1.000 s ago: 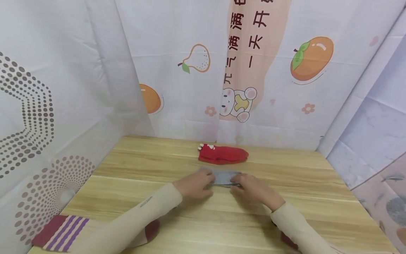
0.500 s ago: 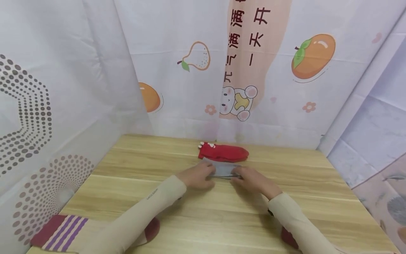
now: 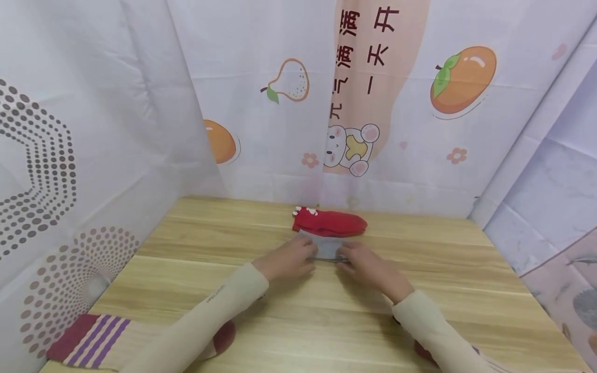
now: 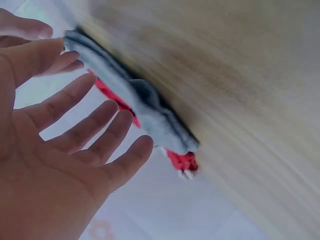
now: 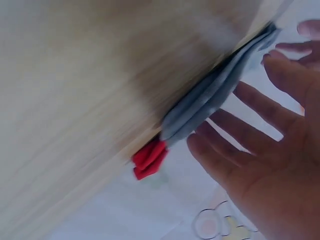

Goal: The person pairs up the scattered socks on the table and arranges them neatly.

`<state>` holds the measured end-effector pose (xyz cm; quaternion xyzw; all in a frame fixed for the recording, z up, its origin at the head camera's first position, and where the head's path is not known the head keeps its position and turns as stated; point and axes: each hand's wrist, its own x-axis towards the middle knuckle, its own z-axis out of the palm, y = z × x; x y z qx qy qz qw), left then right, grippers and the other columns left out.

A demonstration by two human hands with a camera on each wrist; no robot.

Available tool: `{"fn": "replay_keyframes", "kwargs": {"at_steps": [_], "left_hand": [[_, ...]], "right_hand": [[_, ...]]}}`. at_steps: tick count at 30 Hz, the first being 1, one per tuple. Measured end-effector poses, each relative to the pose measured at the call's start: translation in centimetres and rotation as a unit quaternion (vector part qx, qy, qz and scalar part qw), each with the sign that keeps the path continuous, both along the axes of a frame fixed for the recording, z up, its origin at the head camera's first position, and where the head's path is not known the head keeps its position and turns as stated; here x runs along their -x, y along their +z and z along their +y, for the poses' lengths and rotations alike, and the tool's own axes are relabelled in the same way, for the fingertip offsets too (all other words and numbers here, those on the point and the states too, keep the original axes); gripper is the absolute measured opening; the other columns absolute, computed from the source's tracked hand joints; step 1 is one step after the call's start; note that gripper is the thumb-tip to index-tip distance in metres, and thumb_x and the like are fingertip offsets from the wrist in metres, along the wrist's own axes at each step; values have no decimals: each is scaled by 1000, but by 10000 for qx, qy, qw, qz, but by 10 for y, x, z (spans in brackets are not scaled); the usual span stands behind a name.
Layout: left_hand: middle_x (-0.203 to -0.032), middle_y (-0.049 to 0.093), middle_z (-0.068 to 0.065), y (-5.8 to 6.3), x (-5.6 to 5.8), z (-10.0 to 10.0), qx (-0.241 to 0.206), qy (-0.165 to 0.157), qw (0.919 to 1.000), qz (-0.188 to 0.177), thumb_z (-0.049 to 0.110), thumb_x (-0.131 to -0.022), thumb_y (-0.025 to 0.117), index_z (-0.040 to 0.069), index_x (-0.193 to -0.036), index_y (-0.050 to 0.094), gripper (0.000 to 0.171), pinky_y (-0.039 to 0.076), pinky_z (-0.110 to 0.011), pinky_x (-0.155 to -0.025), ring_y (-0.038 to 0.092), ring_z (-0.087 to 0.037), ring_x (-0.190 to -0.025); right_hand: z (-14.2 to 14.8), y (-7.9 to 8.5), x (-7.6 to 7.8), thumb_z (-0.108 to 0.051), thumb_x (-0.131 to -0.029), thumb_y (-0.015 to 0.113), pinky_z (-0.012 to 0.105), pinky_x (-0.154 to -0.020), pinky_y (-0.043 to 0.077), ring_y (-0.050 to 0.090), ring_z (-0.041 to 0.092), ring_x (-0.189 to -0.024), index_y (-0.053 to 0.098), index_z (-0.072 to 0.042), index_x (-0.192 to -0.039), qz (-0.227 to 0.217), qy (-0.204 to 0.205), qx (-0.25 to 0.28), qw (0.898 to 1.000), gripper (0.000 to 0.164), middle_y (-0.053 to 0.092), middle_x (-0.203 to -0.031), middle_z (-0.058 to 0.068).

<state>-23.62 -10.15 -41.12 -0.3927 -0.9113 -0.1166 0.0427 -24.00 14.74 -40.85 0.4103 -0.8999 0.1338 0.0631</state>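
Note:
A folded grey sock (image 3: 327, 247) lies flat on the wooden table, just in front of a folded red sock (image 3: 332, 223) with white tips at its left end. My left hand (image 3: 286, 260) is at the grey sock's left end, and my right hand (image 3: 373, 267) is at its right end. In the left wrist view, that hand's fingers (image 4: 90, 127) are spread and nearly straight over the grey sock (image 4: 135, 95). The right wrist view shows the other hand's fingers (image 5: 245, 132) extended in the same way beside the cloth. Neither hand is curled round it.
A cream sock (image 3: 135, 339) with maroon ends and purple stripes lies at the front left, partly under the left sleeve. Another maroon piece (image 3: 424, 353) shows beneath the right sleeve. A printed curtain (image 3: 252, 103) hangs along the table's back edge.
Both hands and the grey sock have moved away from me, bringing the sock up close to the red one. Over the last half second they have barely moved.

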Motion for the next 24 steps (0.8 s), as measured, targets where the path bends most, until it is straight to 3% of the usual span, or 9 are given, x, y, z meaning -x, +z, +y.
{"fn": "replay_keyframes", "kwargs": {"at_steps": [4,8,19,24], "left_hand": [[-110,59,-7,8,-16,-11,-130,-25,9994,319,22,-94,66,7,-114,64,26,49,-38,-93,57,-22,-103],[-114,61,-8,14,-35,-30,-165,67,9992,369,24,-96,65,5,-118,63,29,49,-39,-96,58,-25,-108],[-118,62,-9,23,-91,-93,-264,837,9958,242,21,-93,69,5,-117,63,29,53,-39,-91,62,-24,-107],[-119,62,-9,30,-117,-117,-326,1251,9916,-38,21,-95,68,4,-120,63,30,54,-40,-88,62,-24,-106]], "right_hand": [[-12,6,-14,-8,-85,77,45,-85,52,60,28,-90,68,-2,-98,869,293,305,9953,16,63,-91,8],[-24,11,-32,-10,-85,77,45,-84,52,61,29,-91,67,-3,-99,1262,439,334,9905,19,62,-93,9],[-65,15,-70,-16,-89,75,37,-91,52,60,22,-103,67,-7,-112,955,862,417,9908,26,65,-108,6],[-86,18,-82,-20,-95,69,34,-94,51,61,19,-105,66,-9,-117,637,954,223,9931,25,66,-110,4]]}}
